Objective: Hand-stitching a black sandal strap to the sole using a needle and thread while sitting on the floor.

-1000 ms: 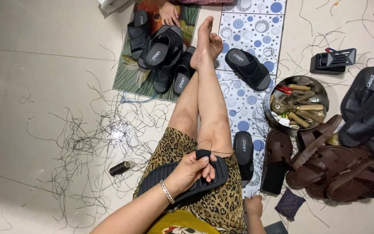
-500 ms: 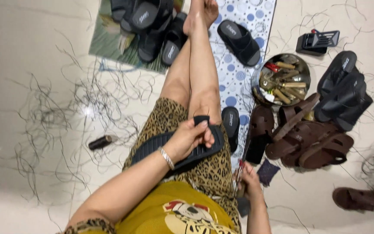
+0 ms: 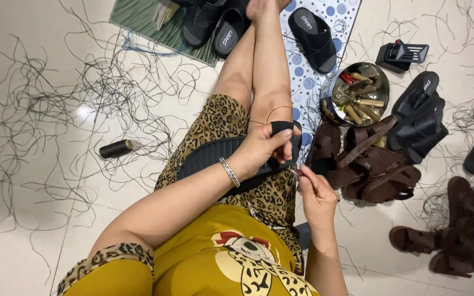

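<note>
I sit on the floor with my legs stretched out. A black sandal [image 3: 215, 156] lies across my lap. My left hand [image 3: 264, 147] grips it near its strap end, thumb on the black strap. My right hand [image 3: 315, 189] is just right of the sandal's edge, fingers pinched on a thin needle-like tool at the sole's rim. A thin black thread [image 3: 272, 112] loops from the sandal over my knee.
A round metal bowl of tools [image 3: 355, 96] stands right of my knee. Brown sandals [image 3: 374, 164] and black sandals [image 3: 421, 118] are piled to the right. A black thread spool [image 3: 115, 148] and loose thread scraps lie at left. More black sandals [image 3: 314, 30] rest on mats near my feet.
The view has tilted down toward my lap. My right hand has come up from the floor by my hip to the sandal's edge. My left hand keeps its hold.
</note>
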